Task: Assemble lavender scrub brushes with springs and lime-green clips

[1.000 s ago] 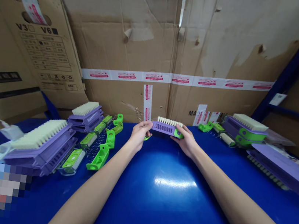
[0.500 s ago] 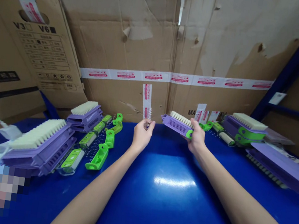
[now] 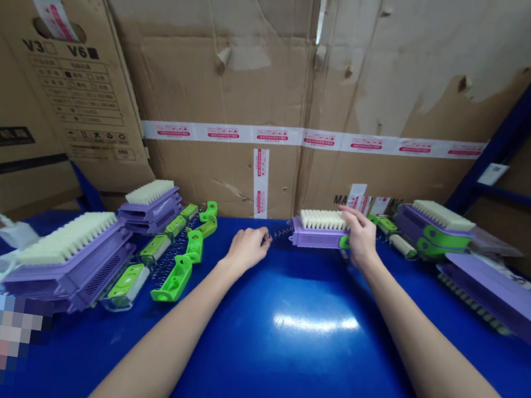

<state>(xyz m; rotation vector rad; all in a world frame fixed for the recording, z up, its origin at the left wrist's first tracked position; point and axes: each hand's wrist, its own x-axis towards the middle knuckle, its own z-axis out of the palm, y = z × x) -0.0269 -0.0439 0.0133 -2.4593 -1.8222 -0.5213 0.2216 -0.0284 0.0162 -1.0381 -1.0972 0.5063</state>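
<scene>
My left hand (image 3: pixel 249 249) is closed, pinching one end of a thin metal coil spring (image 3: pixel 282 232). The spring lies roughly level and points right, its far tip close to the left end of a brush (image 3: pixel 318 238). That brush has a purple slotted body, cream bristles facing up and a green piece at its right end. My right hand (image 3: pixel 361 240) grips the brush's right end, fingers over the bristles and thumb out of sight. Left of my left hand, several springs (image 3: pixel 168 256) lie in a row beside bright green plastic end pieces (image 3: pixel 176 280).
Purple brush parts (image 3: pixel 70 257) are stacked at the left near a white plug and cable (image 3: pixel 18 234). Green-topped clear pieces (image 3: pixel 127 286) stand beside them. More brushes (image 3: pixel 439 230) sit at the right. Cardboard (image 3: pixel 222 87) walls the back of the blue table (image 3: pixel 242 367).
The spring has swung from upright to level, pointing at the brush. My right hand has lowered the brush and turned it level, moving slightly right.
</scene>
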